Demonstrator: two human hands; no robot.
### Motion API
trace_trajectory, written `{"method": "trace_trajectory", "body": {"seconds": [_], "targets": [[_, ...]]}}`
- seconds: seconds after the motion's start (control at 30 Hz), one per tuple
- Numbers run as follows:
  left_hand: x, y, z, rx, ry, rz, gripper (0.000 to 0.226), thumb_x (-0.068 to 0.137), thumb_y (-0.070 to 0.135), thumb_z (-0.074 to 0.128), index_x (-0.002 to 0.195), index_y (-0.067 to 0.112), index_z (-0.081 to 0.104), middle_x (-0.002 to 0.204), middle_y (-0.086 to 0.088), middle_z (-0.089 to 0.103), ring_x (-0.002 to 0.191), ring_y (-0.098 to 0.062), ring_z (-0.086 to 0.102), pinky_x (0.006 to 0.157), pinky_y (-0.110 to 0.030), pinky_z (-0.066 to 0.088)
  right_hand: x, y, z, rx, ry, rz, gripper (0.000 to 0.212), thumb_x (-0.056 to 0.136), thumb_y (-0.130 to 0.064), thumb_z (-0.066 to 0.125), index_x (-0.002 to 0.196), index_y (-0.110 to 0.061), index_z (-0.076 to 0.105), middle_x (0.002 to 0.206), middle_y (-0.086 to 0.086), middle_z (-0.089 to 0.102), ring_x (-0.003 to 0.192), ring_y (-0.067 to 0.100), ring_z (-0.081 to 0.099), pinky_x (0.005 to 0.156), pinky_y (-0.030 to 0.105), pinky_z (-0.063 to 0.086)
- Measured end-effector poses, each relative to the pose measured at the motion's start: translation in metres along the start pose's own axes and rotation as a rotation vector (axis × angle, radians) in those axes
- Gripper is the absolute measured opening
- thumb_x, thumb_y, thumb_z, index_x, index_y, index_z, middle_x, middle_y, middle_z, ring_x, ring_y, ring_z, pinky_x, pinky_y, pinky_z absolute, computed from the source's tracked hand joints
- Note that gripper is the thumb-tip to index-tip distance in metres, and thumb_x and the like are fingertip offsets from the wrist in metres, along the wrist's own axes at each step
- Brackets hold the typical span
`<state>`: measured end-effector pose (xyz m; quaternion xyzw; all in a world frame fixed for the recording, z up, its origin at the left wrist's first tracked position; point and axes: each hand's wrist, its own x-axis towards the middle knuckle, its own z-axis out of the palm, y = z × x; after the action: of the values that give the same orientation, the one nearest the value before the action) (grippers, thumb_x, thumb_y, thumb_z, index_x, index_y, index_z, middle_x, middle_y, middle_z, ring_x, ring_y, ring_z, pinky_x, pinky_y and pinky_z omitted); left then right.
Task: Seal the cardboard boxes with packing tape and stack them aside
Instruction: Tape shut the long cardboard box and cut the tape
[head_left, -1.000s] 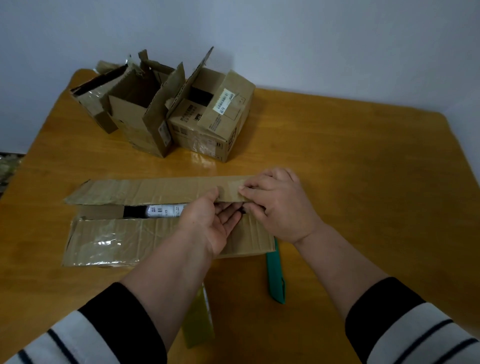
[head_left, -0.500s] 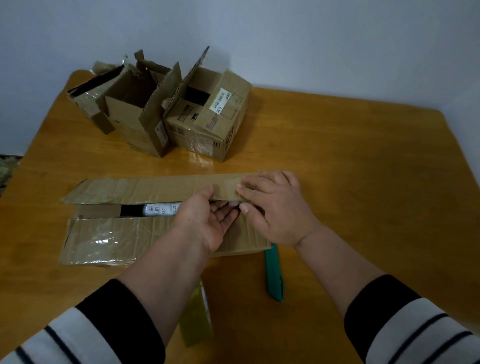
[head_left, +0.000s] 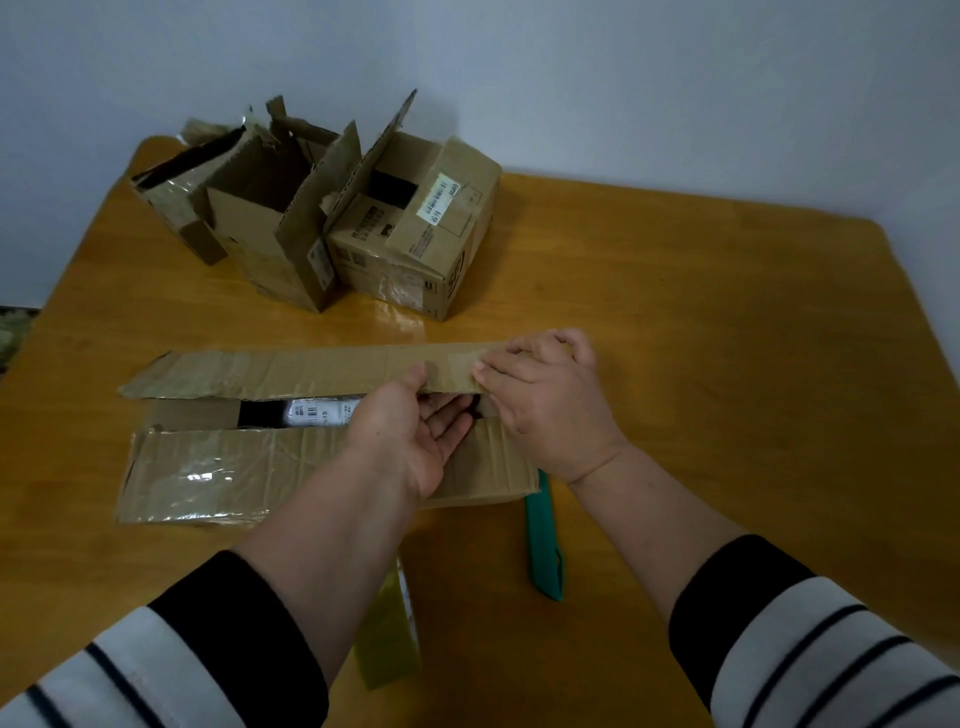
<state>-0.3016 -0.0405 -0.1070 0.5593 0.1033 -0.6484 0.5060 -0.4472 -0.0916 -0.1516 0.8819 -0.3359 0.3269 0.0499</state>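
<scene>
Left hand: the left hand (head_left: 415, 441) lies palm up at the slot of the long flat box (head_left: 322, 457), thumb on top of the far flap (head_left: 311, 370) and fingers under its edge, so it pinches that flap.
Right hand: the right hand (head_left: 545, 400) presses its fingertips on a strip of tape (head_left: 457, 364) near the right end of the same flap; fingers bent, pressing, not closed round anything.
Step in hand: as I judge it, fixing the far flap before closing the slot.
How to do it well: keep the left fingers under the flap as a backing, rub the tape flat from its middle outward, then bring the far flap to meet the near one so the seam closes straight before the long strip goes on.
Long flat box: one, in the middle of the table (head_left: 701, 364), top open, a white labelled item showing in the gap.
Open boxes: three in the cluster (head_left: 332, 218) at the far left corner, flaps up, none sealed.
Green cutter: one green cutter (head_left: 543, 545), just right of the box's near corner.
Tape roll: one yellowish roll (head_left: 389, 639), partly hidden under the left forearm.
</scene>
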Motion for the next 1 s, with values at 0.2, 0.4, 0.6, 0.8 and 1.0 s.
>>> {"method": "trace_trajectory", "body": {"seconds": [0.2,0.4,0.6,0.8,1.0], "targets": [[0.001,0.002,0.003,-0.012,0.049,0.023,0.023,0.101,0.02,0.05,0.119,0.009,0.057,0.086,-0.012,0.071,0.086,-0.023,0.069,0.066,-0.033,0.055,0.003,0.001,-0.008,0.042,-0.104,-0.036,0.027,0.088,-0.011,0.054,0.101,-0.011,0.077,0.108,0.002,0.074,0.106,0.024,0.067,0.101,0.049,0.027],[0.001,0.002,0.001,-0.009,0.066,0.038,0.023,0.1,0.02,0.053,0.119,0.009,0.057,0.087,-0.014,0.072,0.085,-0.024,0.07,0.067,-0.035,0.057,0.001,-0.001,-0.028,0.003,-0.373,0.013,0.045,0.084,-0.01,0.045,0.123,-0.01,0.068,0.128,0.004,0.066,0.12,0.023,0.061,0.109,0.053,0.03],[0.0,0.005,-0.001,-0.007,0.079,0.047,0.017,0.099,0.021,0.055,0.111,0.009,0.058,0.078,-0.013,0.074,0.081,-0.023,0.072,0.063,-0.034,0.059,0.006,-0.009,-0.021,-0.087,-0.303,0.042,0.025,0.089,-0.026,0.063,0.111,-0.022,0.074,0.114,-0.007,0.071,0.106,0.019,0.065,0.109,0.05,0.025],[-0.01,0.01,-0.001,0.001,0.071,0.069,0.027,0.101,0.035,0.051,0.11,0.011,0.055,0.091,-0.016,0.073,0.078,-0.024,0.073,0.064,-0.035,0.059,0.005,-0.01,-0.031,-0.022,-0.448,0.085,0.051,0.085,-0.015,0.037,0.127,-0.013,0.065,0.132,0.0,0.063,0.123,0.021,0.058,0.111,0.05,0.019],[-0.041,0.027,-0.026,0.078,-0.117,-0.091,0.047,0.102,0.043,0.043,0.128,0.005,0.05,0.11,-0.025,0.069,0.09,-0.034,0.073,0.064,-0.039,0.062,-0.001,-0.035,-0.041,0.079,-0.241,0.488,0.055,0.078,-0.027,0.047,0.131,-0.015,0.058,0.126,0.001,0.06,0.118,0.022,0.052,0.1,0.047,0.034]]}}
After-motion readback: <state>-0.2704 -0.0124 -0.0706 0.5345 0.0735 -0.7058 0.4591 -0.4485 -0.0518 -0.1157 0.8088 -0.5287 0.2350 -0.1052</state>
